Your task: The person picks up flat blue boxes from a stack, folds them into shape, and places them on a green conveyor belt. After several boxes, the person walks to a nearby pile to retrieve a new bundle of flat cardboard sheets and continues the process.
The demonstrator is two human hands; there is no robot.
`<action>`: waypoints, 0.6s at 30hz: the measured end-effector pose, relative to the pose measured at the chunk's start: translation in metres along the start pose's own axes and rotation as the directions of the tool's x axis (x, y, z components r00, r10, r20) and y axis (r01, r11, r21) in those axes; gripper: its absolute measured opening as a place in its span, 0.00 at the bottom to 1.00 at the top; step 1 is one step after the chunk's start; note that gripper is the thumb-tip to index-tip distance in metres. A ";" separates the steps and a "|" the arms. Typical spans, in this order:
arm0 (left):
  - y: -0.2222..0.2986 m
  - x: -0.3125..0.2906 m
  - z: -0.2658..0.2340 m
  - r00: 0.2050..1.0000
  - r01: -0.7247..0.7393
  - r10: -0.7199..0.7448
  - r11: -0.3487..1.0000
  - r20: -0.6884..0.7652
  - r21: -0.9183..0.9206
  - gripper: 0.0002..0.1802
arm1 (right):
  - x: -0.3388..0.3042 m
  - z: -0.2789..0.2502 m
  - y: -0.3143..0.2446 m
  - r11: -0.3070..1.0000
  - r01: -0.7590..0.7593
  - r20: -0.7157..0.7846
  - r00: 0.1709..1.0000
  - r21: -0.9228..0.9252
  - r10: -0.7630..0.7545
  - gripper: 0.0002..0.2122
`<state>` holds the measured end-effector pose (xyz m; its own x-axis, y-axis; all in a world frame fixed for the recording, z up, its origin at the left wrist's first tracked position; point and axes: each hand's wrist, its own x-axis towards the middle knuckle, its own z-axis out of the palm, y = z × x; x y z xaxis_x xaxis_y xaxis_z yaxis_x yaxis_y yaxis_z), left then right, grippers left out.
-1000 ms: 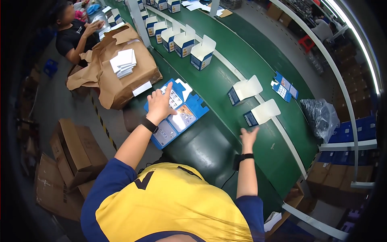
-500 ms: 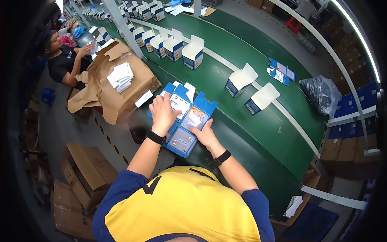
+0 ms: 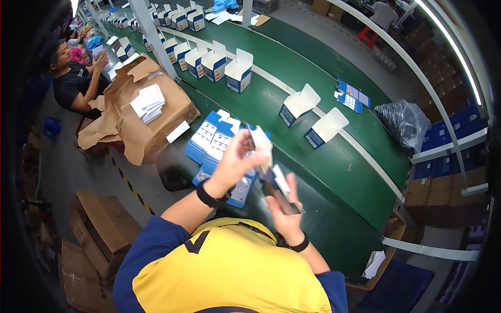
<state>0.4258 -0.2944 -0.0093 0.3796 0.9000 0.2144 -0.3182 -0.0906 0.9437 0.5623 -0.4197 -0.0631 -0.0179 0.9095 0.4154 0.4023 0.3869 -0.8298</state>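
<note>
In front of my chest, my left hand (image 3: 241,159) is closed on a thin whitish piece (image 3: 262,148), smeared by motion. My right hand (image 3: 284,211) grips a dark, see-through flat piece (image 3: 282,198), with a white strip (image 3: 281,178) beside its fingers. What these pieces are is too blurred to tell. Beneath and beyond my left hand, flat unfolded blue carton blanks (image 3: 209,136) with white printed panels lie on the green surface. Part of these blanks is hidden by my left hand and wrist.
Several open blue-and-white boxes (image 3: 239,72) stand along the green conveyor (image 3: 334,172). At left, a brown paper-wrapped stack (image 3: 169,107) carries white folded papers (image 3: 148,103), with a co-worker (image 3: 75,86) beyond. A clear plastic bag (image 3: 404,124) and another flat blank (image 3: 352,96) lie at right.
My hands have come up off the flat blanks and moved right, now with thin pieces in them. The view has shifted slightly. The co-worker's hands have risen.
</note>
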 end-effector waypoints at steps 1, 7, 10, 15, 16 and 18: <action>-0.004 -0.003 0.010 0.999 0.047 -0.048 0.997 0.021 0.060 0.28 | 0.009 -0.013 -0.019 0.937 -0.150 -0.106 0.976 0.317 0.192 0.39; -0.007 -0.025 0.059 0.893 0.175 -0.155 0.984 0.422 -0.009 0.41 | 0.002 -0.049 0.017 0.784 -0.178 -0.235 0.894 0.595 0.381 0.55; -0.010 -0.040 0.069 0.706 0.113 -0.152 0.988 0.692 0.102 0.52 | 0.012 -0.053 0.010 0.807 -0.062 -0.450 0.803 0.587 0.389 0.63; -0.019 -0.023 0.039 0.751 0.144 -0.249 0.966 0.611 0.215 0.59 | 0.001 -0.072 -0.006 0.904 -0.184 -0.316 0.894 0.387 0.318 0.63; -0.020 -0.019 0.037 0.758 0.140 -0.247 0.966 0.603 0.218 0.59 | 0.002 -0.073 -0.015 0.870 -0.151 -0.284 0.907 0.470 0.311 0.62; -0.017 -0.012 0.038 0.803 -0.289 -0.023 0.859 0.595 0.423 0.59 | 0.004 -0.075 -0.030 0.778 -0.096 -0.227 0.928 0.621 0.296 0.61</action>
<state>0.4598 -0.3200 -0.0184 0.8291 0.4714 0.3008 -0.0153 -0.5186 0.8549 0.6188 -0.4388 -0.0080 0.3107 0.9236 0.2245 -0.2544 0.3084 -0.9166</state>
